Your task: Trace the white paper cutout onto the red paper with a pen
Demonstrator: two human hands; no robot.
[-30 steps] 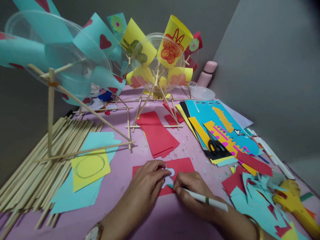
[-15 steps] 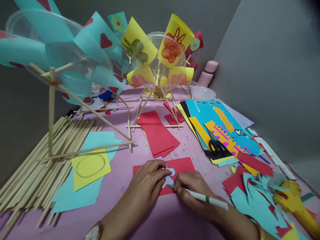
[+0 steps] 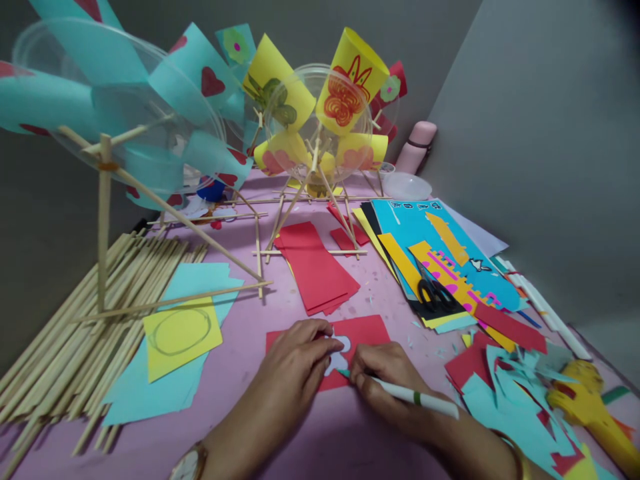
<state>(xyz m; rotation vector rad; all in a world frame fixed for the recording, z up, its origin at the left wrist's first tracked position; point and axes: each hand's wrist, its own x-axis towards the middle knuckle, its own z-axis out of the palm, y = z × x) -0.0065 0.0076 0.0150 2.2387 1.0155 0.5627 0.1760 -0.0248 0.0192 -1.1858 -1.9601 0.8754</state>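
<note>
In front of me lies a red sheet of paper [image 3: 373,330] with a white, round-lobed paper cutout [image 3: 336,363] on top. My left hand [image 3: 303,353], fingers bent together, holds the cutout down against the sheet and hides its left side. Pinched in my right hand [image 3: 385,377] is a white felt-tip pen [image 3: 435,403] with a green band. Its green tip touches the cutout's lower right edge. Beyond the sheet rests a stack of red paper strips [image 3: 315,267].
Wooden sticks [image 3: 75,347] lie left, beside blue paper and a yellow square [image 3: 183,337]. Stick-framed paper wheels [image 3: 315,120] stand behind. At right are black scissors [image 3: 437,293] on coloured sheets, paper scraps [image 3: 520,400] and a yellow glue gun [image 3: 595,413].
The pen and my right hand have shifted slightly to the right along the cutout's edge. My left hand has stayed in place.
</note>
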